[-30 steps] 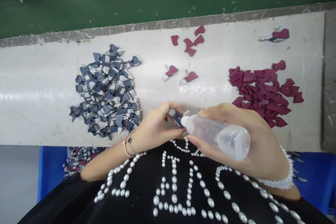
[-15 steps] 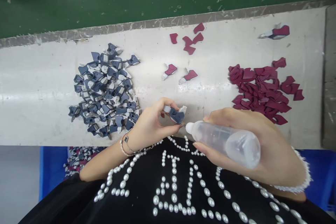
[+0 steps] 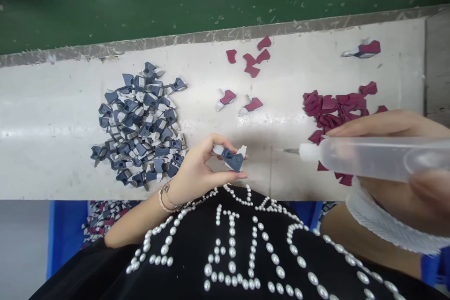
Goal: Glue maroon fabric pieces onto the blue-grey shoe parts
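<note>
My left hand (image 3: 198, 168) pinches a blue-grey piece with white tabs (image 3: 232, 159) between thumb and fingertips. My right hand (image 3: 418, 201) grips a clear plastic squeeze bottle (image 3: 365, 159) lying nearly level, and its thin metal nozzle (image 3: 291, 151) points left toward the held piece, with a gap between them. A heap of similar blue-grey pieces (image 3: 140, 126) lies left of my left hand. Loose maroon cut pieces (image 3: 337, 112) lie partly behind the bottle, and the right hand hides some of them.
The parts lie on a white work surface (image 3: 52, 150) with a worn grey far edge (image 3: 211, 37). Beyond it is a green belt (image 3: 140, 4). Small maroon pieces (image 3: 251, 58) and maroon-and-white pieces (image 3: 228, 97) lie mid-surface. A blue crate (image 3: 66, 229) of mixed parts sits below the near edge.
My right hand has swung outward to the right, turning the bottle level with its nozzle toward the held piece. My left hand has barely moved.
</note>
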### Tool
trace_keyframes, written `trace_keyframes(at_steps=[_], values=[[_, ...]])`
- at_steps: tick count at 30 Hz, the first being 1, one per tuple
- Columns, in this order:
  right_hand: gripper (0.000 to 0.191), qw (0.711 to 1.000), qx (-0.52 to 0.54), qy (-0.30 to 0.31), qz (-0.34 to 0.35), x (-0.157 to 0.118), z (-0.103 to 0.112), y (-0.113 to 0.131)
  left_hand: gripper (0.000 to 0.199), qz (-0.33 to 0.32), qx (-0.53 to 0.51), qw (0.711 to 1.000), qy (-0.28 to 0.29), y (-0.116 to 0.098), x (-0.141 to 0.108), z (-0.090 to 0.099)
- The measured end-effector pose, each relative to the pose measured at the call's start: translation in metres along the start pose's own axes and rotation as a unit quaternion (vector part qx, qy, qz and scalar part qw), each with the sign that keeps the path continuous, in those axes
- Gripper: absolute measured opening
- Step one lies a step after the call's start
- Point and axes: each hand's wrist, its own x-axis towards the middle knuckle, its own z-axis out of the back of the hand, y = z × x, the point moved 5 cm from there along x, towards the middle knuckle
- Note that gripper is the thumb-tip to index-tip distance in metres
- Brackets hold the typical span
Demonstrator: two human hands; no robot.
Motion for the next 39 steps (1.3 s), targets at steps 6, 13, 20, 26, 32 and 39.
trace_keyframes(at_steps=[6,13,20,26,32,39], values=[[0.034,0.995,0.067,-0.005,-0.068,0.011,-0.019,-0.034,0.041,-0.029,0.123,0.992,-0.014,0.010,0.005,0.009],[0.036,0.993,0.049,0.107,-0.031,0.042,-0.087,-0.049,0.030,0.004,0.133,0.991,-0.007,0.028,0.002,0.006],[0.059,0.991,-0.034,0.124,-0.018,0.039,-0.073,-0.062,0.024,-0.026,0.158,0.987,-0.012,0.032,-0.001,0.005],[0.042,0.970,-0.204,-0.031,-0.129,0.051,0.022,-0.115,0.024,0.000,0.129,0.991,0.028,0.035,-0.005,-0.001],[0.022,0.967,-0.211,0.011,-0.145,0.068,0.028,-0.137,0.027,0.020,0.148,0.988,0.025,0.034,-0.005,-0.004],[0.025,0.980,-0.088,0.078,-0.164,0.053,0.020,-0.100,0.029,0.036,0.147,0.988,0.024,0.032,-0.006,-0.005]])
